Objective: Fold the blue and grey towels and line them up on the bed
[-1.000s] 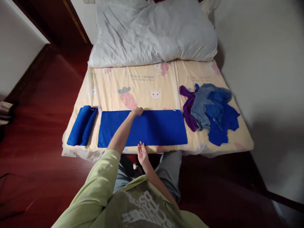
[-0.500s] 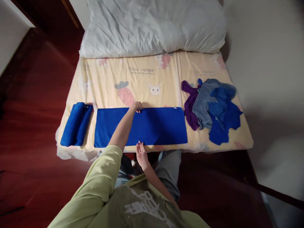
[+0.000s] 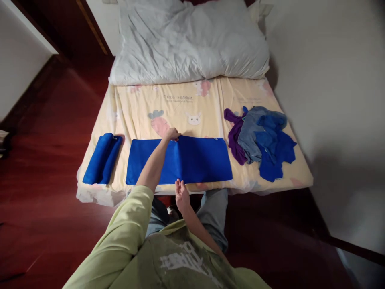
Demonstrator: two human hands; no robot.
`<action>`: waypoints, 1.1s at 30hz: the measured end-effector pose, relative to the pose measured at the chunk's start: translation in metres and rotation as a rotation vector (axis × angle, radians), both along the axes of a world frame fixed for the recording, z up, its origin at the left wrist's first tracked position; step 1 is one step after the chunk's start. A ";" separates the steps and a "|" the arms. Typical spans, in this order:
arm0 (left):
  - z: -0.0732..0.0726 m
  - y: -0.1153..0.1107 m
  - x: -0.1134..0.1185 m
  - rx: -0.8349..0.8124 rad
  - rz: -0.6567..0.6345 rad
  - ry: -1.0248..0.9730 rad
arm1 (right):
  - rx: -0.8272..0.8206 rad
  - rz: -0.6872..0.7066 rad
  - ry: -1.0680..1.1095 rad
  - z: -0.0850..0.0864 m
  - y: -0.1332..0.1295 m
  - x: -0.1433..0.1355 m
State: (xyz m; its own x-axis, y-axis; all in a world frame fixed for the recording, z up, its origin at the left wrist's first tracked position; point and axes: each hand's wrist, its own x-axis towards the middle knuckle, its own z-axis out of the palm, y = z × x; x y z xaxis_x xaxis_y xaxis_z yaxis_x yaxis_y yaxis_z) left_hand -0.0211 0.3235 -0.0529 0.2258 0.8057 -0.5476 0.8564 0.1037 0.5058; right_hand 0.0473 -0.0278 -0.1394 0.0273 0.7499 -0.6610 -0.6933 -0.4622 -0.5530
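A blue towel (image 3: 201, 160) lies lengthwise along the near side of the bed, a small white tag at its far right corner. Its middle is lifted into a low ridge running between my two hands. My left hand (image 3: 172, 134) is closed on the middle of the far edge. Opposite it, my right hand (image 3: 182, 195) pinches the middle of the near edge, palm turned up. To the left sits a folded blue towel (image 3: 102, 159), rolled into a thick bundle.
A crumpled heap of cloths (image 3: 249, 140) in purple, grey and blue lies at the right of the bed. A yellow patterned sheet (image 3: 207, 110) covers the mattress. Across the back is a bulky pale quilt (image 3: 192, 44). A wall (image 3: 325, 100) stands close on the right.
The towel's middle has risen from flat into a ridge between my hands, and its two ends have drawn slightly inward. The camera view has tilted up a little.
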 end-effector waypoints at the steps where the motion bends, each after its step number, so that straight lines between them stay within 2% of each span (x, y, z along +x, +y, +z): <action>1: 0.006 -0.001 -0.001 0.014 0.016 -0.025 | -0.019 -0.055 -0.011 0.005 -0.001 0.000; 4: 0.031 -0.006 -0.006 0.060 0.060 -0.074 | -0.038 -0.213 -0.013 0.022 -0.006 0.002; 7: 0.062 -0.018 -0.012 0.084 0.100 -0.119 | 0.012 -0.283 -0.007 0.043 -0.010 0.013; 11: 0.111 -0.040 -0.022 0.128 0.179 -0.217 | 0.076 -0.309 -0.075 0.083 -0.001 0.054; 13: 0.137 -0.050 -0.030 0.181 0.230 -0.316 | 0.139 -0.275 -0.155 0.112 0.012 0.086; 15: 0.163 -0.059 -0.041 0.236 0.275 -0.430 | 0.242 -0.219 -0.258 0.147 0.030 0.122; 18: 0.201 -0.076 -0.063 0.354 0.305 -0.546 | 0.398 -0.127 -0.391 0.210 0.061 0.170; 21: 0.234 -0.101 -0.087 0.511 0.312 -0.625 | 0.527 -0.068 -0.464 0.272 0.087 0.201; 24: 0.262 -0.127 -0.108 0.616 0.324 -0.701 | 0.630 -0.008 -0.562 0.321 0.106 0.210; 27: 0.284 -0.145 -0.124 0.672 0.360 -0.731 | 0.713 0.030 -0.699 0.357 0.119 0.206; 30: 0.300 -0.153 -0.135 0.712 0.393 -0.741 | 0.746 0.017 -0.829 0.382 0.126 0.196; 33: 0.307 -0.157 -0.143 0.728 0.397 -0.748 | 0.755 0.028 -0.898 0.397 0.127 0.186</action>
State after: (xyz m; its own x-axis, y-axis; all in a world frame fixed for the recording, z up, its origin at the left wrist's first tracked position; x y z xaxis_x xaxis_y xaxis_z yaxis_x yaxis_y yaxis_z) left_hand -0.1645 0.1665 0.2546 -0.0433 0.9672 0.2502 0.2828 -0.2284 0.9316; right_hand 0.2333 0.0996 0.2580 0.2348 0.9512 0.2004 0.0905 0.1839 -0.9788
